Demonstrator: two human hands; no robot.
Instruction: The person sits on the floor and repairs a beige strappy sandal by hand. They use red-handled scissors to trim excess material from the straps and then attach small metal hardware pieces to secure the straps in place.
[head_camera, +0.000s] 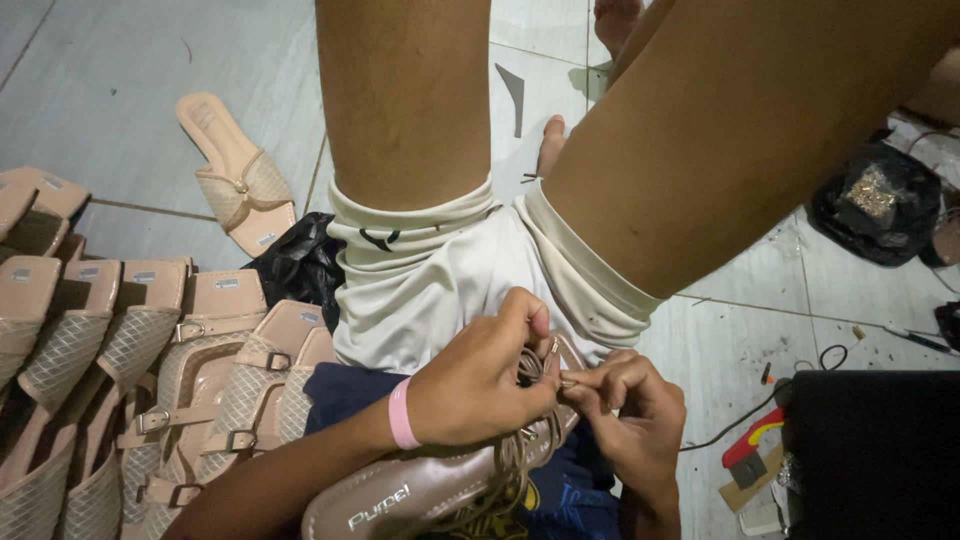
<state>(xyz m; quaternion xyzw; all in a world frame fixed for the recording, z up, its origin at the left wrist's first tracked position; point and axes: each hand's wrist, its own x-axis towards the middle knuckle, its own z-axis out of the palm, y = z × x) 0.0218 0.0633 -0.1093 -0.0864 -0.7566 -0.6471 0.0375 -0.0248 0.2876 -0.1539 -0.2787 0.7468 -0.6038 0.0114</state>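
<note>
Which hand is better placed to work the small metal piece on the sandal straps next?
Probably the right hand: its fingertips pinch the small metal piece at the woven straps. The left hand grips the straps, steadying the sandal.

Pink wristband (401, 414) on left wrist; white shorts (450, 270).

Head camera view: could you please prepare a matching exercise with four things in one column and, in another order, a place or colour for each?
Things:
1. pink wristband
2. single beige flat sandal
3. black plastic bag with glittery pieces
4. stack of beige buckled sandals

Places or colours:
A. alone on the grey floor tiles, upper left
B. on the left hand's wrist
C. far right on the floor
D. lower left, in rows

Pairs: 1-B, 2-A, 3-C, 4-D
</note>
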